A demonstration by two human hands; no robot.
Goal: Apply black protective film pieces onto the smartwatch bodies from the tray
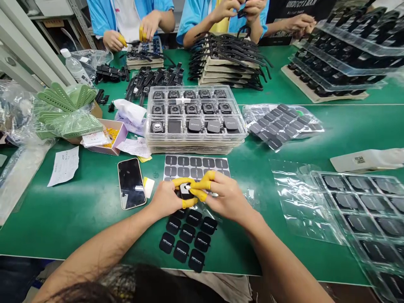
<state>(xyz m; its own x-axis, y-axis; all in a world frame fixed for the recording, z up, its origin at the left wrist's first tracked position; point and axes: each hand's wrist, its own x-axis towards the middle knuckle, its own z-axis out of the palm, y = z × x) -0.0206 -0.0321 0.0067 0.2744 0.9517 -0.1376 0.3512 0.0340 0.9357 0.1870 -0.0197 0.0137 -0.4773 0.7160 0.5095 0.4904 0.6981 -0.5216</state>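
Squarish watch body (184, 192), dark-edged, between hands (166, 198)

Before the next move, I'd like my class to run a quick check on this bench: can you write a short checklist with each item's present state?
1. Square device held in the left hand: ok, between covered thumb and finger.
2. Yellow finger covers on the thumb and index finger of each hand: ok.
3. Right hand pinching a loose piece: cannot tell; its fingertips are at the device's pale face and hide part of it.
4. Label sheet fully in sight: not ok, the hands cover its near part.
5. Phone out from under the hands: ok, it lies to the left of the left hand.
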